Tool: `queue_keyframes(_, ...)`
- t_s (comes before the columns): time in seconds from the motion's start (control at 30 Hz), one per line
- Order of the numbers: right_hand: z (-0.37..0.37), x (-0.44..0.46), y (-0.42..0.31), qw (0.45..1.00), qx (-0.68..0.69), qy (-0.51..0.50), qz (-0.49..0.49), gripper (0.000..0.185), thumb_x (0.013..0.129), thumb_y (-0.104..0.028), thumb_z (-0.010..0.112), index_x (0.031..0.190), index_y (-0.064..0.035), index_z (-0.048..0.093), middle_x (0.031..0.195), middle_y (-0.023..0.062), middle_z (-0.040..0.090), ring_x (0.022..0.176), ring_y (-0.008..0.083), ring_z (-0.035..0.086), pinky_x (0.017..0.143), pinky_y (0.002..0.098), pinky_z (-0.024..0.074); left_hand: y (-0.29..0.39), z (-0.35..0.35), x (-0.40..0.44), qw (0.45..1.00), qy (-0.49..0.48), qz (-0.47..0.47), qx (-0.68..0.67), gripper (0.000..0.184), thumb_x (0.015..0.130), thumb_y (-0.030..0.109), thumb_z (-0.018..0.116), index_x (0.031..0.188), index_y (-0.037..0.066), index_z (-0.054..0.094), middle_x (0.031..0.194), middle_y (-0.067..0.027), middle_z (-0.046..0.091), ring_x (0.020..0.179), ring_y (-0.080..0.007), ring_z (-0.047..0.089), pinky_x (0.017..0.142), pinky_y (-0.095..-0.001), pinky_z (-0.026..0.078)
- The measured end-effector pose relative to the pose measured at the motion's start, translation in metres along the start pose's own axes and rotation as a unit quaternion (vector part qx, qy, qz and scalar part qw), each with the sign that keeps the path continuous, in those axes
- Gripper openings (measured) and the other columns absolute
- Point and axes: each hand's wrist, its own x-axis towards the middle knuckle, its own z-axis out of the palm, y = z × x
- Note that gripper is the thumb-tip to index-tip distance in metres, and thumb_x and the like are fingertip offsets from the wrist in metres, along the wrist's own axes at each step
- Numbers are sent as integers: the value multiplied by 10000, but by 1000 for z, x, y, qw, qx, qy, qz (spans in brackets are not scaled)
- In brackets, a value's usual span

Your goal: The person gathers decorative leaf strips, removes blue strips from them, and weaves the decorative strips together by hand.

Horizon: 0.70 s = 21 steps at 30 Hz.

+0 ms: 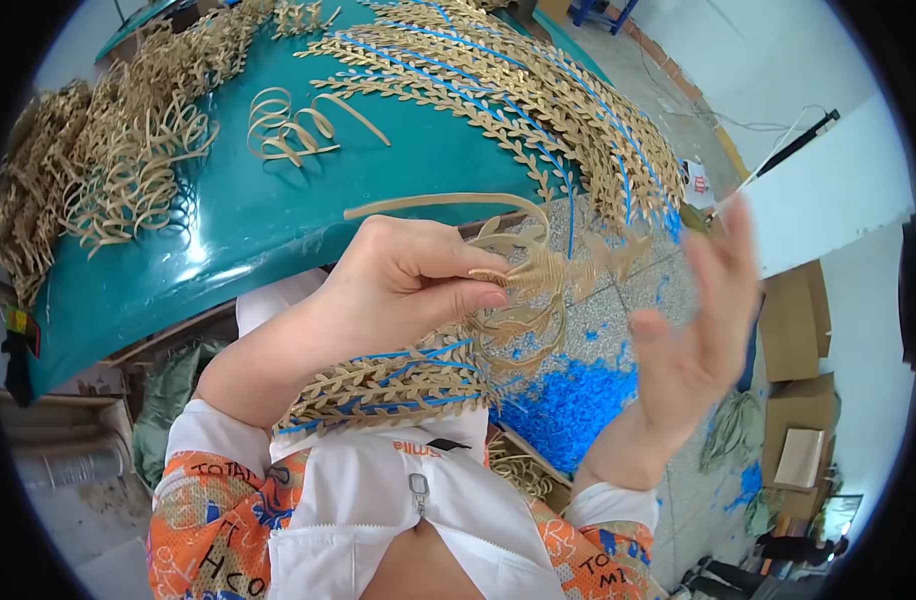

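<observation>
My left hand (418, 275) pinches a bundle of gold leafy strips (523, 325) between thumb and fingers, and a curved gold band (448, 200) arcs above it. To the right, my right hand (693, 330) is raised with its fingers apart, somewhat blurred, and nothing in it. Blurred gold leaves trail from the bundle towards it without visibly touching. Across my lap lie more gold leaf strips (388, 388) with blue strands among them.
A green table (308, 210) bears curled gold strips (293, 135), a tangled gold heap (128, 150) and long leaf strips (568, 100) hanging over its right edge. Blue scraps (573, 405) cover the floor. Cardboard (793, 320) stands at right; a person's dark-clothed legs (738, 578) show at lower right.
</observation>
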Motion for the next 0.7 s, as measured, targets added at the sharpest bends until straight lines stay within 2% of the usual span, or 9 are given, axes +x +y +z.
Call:
queue_keyframes(0.1, -19, -36, 11, 975, -81, 206, 37, 260, 739, -240, 601, 871, -19, 631, 982, 184, 563, 928, 284, 523, 836, 355, 387, -7, 1, -5, 996, 39, 54, -64, 202, 685, -7, 672, 884, 2, 637, 699, -73, 603, 567, -107, 550, 486, -225, 416)
queue_keyframes(0.2, -13, -67, 23, 995, 40, -16, 86, 354, 806, -325, 527, 910, 1, 618, 1050, 186, 533, 968, 279, 501, 875, 385, 360, -6, 4, -8, 991, 47, 108, -64, 210, 667, -23, 681, 872, 0, 641, 707, -81, 602, 591, -116, 561, 501, -225, 425)
queue_keyframes(0.27, 19, -60, 22, 946, 227, -7, 231, 411, 832, -367, 489, 902, 20, 607, 1015, 170, 548, 944, 259, 507, 862, 375, 358, -3, 5, -10, 991, 30, 122, -48, 202, 664, -23, 682, 861, 3, 645, 716, -87, 604, 622, -129, 573, 522, -224, 434)
queue_keyframes(0.3, 30, -53, 19, 917, 284, 2, 278, 431, 841, -381, 477, 900, 27, 603, 1004, 165, 552, 937, 252, 510, 858, 372, 357, -2, 6, -12, 991, 27, 122, -53, 202, 664, -23, 682, 861, 3, 645, 716, -87, 604, 622, -129, 573, 522, -224, 434)
queue_keyframes(0.37, 31, -26, 4, 689, 565, 19, 453, 466, 842, -397, 480, 927, 48, 586, 958, 157, 567, 916, 224, 514, 855, 357, 350, -1, 7, -16, 991, 20, 129, -40, 189, 664, -24, 682, 847, 4, 648, 727, -90, 606, 628, -140, 576, 534, -223, 436)
queue_keyframes(0.47, 28, -26, 10, 774, 534, 56, 336, 476, 821, -386, 522, 943, 69, 583, 966, 163, 568, 904, 219, 520, 831, 347, 374, -6, 3, -24, 988, 22, 142, -50, 175, 664, -16, 685, 834, 3, 648, 728, -88, 604, 623, -140, 570, 530, -223, 432)
queue_keyframes(0.5, 27, -22, 6, 773, 535, 56, 336, 476, 821, -386, 522, 943, 69, 583, 966, 163, 568, 904, 219, 520, 831, 347, 374, -7, 0, -26, 988, 22, 142, -50, 175, 664, -16, 685, 834, 3, 648, 728, -88, 604, 623, -140, 570, 530, -223, 432)
queue_keyframes(0.57, 23, -9, -6, 866, 422, 58, 261, 425, 816, -344, 546, 922, 65, 593, 950, 159, 574, 868, 219, 535, 788, 340, 402, -8, -4, -30, 984, 7, 162, -77, 164, 656, -15, 691, 813, -4, 644, 725, -86, 598, 617, -141, 564, 524, -232, 432)
queue_keyframes(0.7, 26, 0, -13, 896, 396, 54, 194, 383, 819, -309, 550, 908, 60, 602, 932, 155, 582, 833, 218, 544, 751, 328, 418, -7, -9, -33, 977, -13, 180, -117, 155, 647, -12, 697, 792, -9, 641, 711, -87, 591, 608, -152, 562, 519, -246, 430)
